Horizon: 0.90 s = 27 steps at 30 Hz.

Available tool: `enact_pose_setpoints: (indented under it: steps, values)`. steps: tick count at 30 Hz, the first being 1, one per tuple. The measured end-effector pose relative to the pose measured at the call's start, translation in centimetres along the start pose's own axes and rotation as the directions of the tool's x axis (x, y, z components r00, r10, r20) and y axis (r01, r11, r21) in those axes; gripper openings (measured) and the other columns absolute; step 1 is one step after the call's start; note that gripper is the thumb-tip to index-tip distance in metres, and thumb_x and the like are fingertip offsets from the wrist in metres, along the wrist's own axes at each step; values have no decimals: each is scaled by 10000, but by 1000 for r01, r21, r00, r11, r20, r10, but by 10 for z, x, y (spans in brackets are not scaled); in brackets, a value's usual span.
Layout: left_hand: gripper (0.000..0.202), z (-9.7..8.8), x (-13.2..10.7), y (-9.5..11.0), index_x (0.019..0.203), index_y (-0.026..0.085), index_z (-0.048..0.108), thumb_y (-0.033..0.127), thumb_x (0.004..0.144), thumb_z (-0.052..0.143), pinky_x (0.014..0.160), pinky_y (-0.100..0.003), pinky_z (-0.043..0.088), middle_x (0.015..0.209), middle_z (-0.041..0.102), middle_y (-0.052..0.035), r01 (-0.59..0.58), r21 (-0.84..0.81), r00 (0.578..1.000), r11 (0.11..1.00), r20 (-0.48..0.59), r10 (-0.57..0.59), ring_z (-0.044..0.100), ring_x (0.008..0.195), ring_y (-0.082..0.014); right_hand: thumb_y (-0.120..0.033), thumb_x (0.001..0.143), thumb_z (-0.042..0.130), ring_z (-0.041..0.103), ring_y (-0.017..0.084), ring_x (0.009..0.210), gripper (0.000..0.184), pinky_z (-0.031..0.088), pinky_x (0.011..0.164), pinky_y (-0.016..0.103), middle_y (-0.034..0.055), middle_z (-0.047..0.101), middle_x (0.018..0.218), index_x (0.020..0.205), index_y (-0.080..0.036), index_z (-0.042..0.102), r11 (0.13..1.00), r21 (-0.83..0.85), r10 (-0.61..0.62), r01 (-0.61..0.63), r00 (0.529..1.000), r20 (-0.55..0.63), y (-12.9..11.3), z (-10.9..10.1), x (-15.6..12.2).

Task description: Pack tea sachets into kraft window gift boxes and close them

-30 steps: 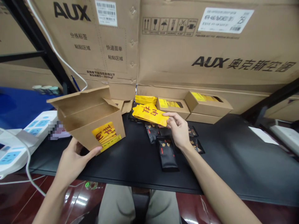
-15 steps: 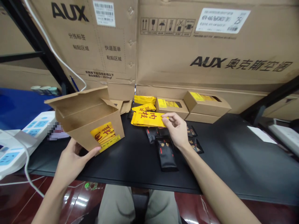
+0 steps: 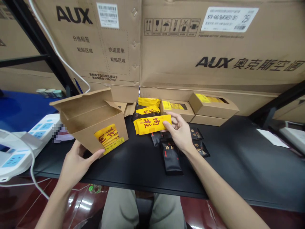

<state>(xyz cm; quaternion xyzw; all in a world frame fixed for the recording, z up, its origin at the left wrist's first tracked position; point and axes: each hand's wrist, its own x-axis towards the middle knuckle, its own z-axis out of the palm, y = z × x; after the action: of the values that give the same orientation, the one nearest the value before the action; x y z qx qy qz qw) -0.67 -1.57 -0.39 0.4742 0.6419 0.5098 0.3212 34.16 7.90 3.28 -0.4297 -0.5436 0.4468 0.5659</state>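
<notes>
Right hand (image 3: 179, 133): fingertips (image 3: 172, 116) and thumb (image 3: 165, 125) in a narrow pinch on the right end of a yellow sachet (image 3: 152, 124), red characters on its face. Sachet held roughly level, slight tilt, above the black tabletop (image 3: 238, 159), just in front of the stacked items

Left hand (image 3: 76, 165): spread wide around the base of a kraft box (image 3: 95, 124), thumb (image 3: 98, 153) along its lower front edge, other fingers mostly hidden behind it. Box is held tilted, flaps open at the top. Yellow packets (image 3: 107, 135) show through a front window

Under and beside the right hand: black sachets (image 3: 170, 157), lying flat, a few scattered. Behind the held sachet, two more yellow sachets (image 3: 147, 106) lie against the carton. To the right, two closed kraft boxes (image 3: 176, 108) with windows showing yellow, the further one (image 3: 213, 105) resting on a plain box (image 3: 207, 121)

Left of the table: white power strips (image 3: 45, 130), white cable (image 3: 59, 55), blurred patch (image 3: 59, 133). Behind everything, large AUX cartons (image 3: 214, 47). Below the table edge, the person's knees in khaki trousers (image 3: 143, 206)
</notes>
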Motion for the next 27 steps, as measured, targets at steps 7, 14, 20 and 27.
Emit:
enact_pose_setpoints:
  steps: [7, 14, 20, 27]
  values:
    - [698, 1, 0, 1, 1354, 291, 592, 452, 743, 888, 1254, -577, 459, 1451, 694, -105, -9, 2, 1000, 1000, -11, 9, 659, 1357, -345, -461, 708, 866, 779, 185, 789, 453, 693, 652, 307, 40, 796, 962, 973, -232, 579, 999, 26, 36, -35, 999, -14, 0, 5, 0]
    - [752, -1, 3, -4, 1379, 271, 592, 466, 722, 903, 1236, -564, 481, 1451, 702, -116, -37, 12, 999, 999, -11, 37, 672, 1346, -345, -513, 741, 852, 740, 164, 844, 454, 673, 653, 282, 37, 754, 996, 957, -233, 568, 1000, 14, -15, 14, 997, 75, -10, 2, -3]
    - [781, -1, 5, -6, 1371, 277, 594, 485, 691, 919, 1192, -557, 520, 1390, 742, -105, -73, 36, 997, 997, -3, 73, 710, 1288, -343, -515, 808, 829, 693, 136, 853, 400, 648, 722, 260, 8, 702, 965, 940, -242, 568, 963, -11, -268, 269, 963, 30, -49, 20, -5]
    - [713, 1, 4, -3, 1266, 241, 629, 528, 678, 914, 1139, -553, 557, 1353, 754, -123, -142, 58, 990, 988, 3, 142, 726, 1253, -350, -295, 981, 636, 688, 147, 1028, 95, 589, 936, 286, 11, 687, 1080, 1008, -236, 566, 693, -264, -603, 671, 740, 297, -146, 93, -2]
